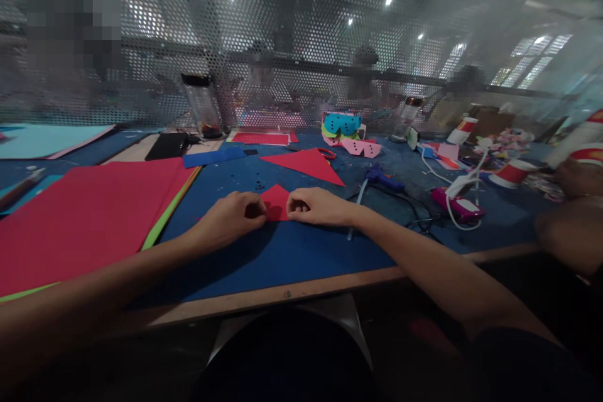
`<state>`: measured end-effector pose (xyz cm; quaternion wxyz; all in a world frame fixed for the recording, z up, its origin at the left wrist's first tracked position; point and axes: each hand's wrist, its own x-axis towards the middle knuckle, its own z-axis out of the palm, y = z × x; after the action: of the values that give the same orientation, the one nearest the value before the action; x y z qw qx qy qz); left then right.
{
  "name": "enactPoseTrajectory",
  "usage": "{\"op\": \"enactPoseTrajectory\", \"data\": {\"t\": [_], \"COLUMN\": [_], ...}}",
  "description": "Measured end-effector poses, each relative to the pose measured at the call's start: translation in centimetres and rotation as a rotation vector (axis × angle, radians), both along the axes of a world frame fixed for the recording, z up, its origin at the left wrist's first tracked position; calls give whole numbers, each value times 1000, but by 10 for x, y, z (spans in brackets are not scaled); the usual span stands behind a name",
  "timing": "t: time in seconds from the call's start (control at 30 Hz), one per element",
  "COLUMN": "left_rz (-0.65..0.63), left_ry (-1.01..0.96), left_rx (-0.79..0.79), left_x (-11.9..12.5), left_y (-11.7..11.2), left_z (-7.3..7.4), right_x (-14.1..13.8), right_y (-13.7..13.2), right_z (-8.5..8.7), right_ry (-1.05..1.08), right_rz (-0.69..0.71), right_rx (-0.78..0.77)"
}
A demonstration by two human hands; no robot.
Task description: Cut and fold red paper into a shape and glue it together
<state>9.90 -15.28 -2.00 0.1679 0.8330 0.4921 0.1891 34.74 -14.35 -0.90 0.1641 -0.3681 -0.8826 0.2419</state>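
A small piece of red paper (pixel 277 204), pointed at its far side, lies on the blue tabletop (pixel 264 257) in front of me. My left hand (pixel 240 212) pinches its left edge between thumb and curled fingers. At the right edge my right hand (pixel 318 206) does the same, fingers curled in. Just beyond lies a larger red paper triangle (pixel 311 165), with red-handled scissors (pixel 326 154) partly under it. A blue glue gun (pixel 384 179) rests to the right of my right hand, its cord trailing on the table.
Stacked red sheets (pixel 89 220) cover the left side. A blue strip (pixel 214 156), black phone-like object (pixel 166 146) and lidded bottle (pixel 202 105) stand behind. Paper masks (pixel 342 125) sit at the back; a magenta device (pixel 456 206) and paper cups (pixel 511 173) lie right, near another person's arm (pixel 572 226).
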Motion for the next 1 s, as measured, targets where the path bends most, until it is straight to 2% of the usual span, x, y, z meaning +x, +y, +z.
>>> {"op": "enactPoseTrajectory", "data": {"t": [0.8,1.0], "left_rz": [-1,3], "left_ry": [7,1], "left_rx": [-9,20], "left_x": [-12,-13], "left_y": [-1,1], "left_z": [0,-3], "right_x": [1,-1], "right_y": [-1,-2], "right_z": [1,3], "right_ry": [15,-12], "right_rz": [1,-4], "right_rx": [-24,-20]}}
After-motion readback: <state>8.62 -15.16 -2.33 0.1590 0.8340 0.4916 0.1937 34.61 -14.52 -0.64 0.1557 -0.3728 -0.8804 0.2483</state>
